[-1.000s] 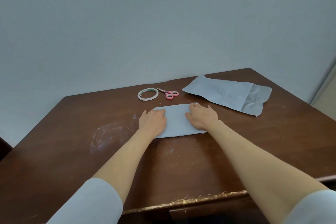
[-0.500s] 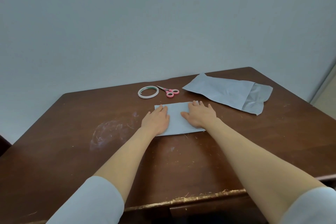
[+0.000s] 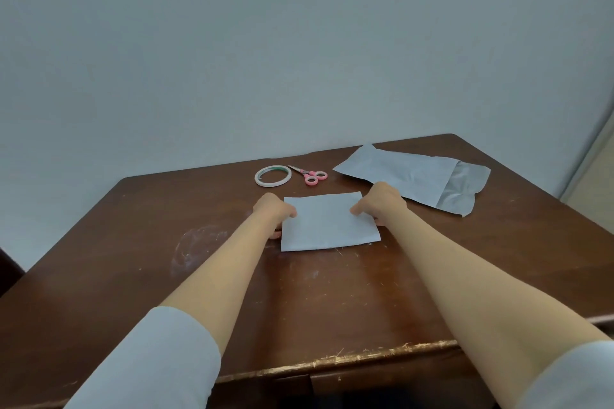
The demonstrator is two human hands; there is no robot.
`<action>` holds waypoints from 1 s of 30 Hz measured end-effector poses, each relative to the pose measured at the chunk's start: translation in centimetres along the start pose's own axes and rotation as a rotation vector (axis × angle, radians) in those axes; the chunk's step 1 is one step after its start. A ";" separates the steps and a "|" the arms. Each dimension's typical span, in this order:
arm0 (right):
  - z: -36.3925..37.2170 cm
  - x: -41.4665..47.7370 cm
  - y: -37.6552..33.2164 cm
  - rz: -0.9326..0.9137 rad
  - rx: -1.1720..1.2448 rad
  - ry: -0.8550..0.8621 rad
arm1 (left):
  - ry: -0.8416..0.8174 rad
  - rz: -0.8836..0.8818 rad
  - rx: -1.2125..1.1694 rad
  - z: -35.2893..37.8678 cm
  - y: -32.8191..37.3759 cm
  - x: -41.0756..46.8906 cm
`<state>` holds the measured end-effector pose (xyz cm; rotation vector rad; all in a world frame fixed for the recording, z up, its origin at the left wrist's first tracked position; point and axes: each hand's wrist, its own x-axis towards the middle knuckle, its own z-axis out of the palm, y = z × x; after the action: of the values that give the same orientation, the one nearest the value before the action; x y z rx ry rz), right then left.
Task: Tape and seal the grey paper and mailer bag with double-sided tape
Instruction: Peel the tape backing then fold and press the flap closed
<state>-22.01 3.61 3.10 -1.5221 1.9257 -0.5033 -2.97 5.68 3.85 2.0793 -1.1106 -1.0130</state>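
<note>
A folded grey paper (image 3: 327,224) lies flat on the brown table (image 3: 133,242) in front of me. My left hand (image 3: 273,211) pinches its left edge, thumb on top and fingertips tucked beneath. At the right edge my right hand (image 3: 382,206) grips the same way. The grey mailer bag (image 3: 398,173) lies at the back right, its open flap end (image 3: 465,191) turned right. A roll of double-sided tape (image 3: 273,176) rests flat behind the paper, apart from both hands.
Pink-handled scissors (image 3: 310,175) lie just right of the tape roll. A whitish scuff (image 3: 196,247) marks the table on the left. The table's worn front edge (image 3: 332,364) runs near my elbows. A plain wall rises behind the table.
Both hands moved from lying flat on the paper to its left and right edges, where they now pinch it. The view shifted slightly.
</note>
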 end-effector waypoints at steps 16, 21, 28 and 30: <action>0.2 0.7 -0.2 0.129 0.414 -0.040 | -0.054 -0.017 -0.235 0.4 -0.6 1.8; 0.0 0.1 -0.7 0.137 0.688 -0.121 | 0.000 0.051 -0.271 0.0 0.1 0.9; 1.1 0.5 -2.0 0.079 0.905 -0.113 | -0.004 0.071 -0.378 -1.7 -0.5 0.4; 1.7 0.7 -2.1 0.107 0.937 -0.110 | -0.021 0.089 -0.439 -1.9 -0.8 0.6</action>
<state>-19.47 2.53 3.06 -0.8035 1.3430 -1.0542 -0.84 5.80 4.13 1.6596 -0.8855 -1.1202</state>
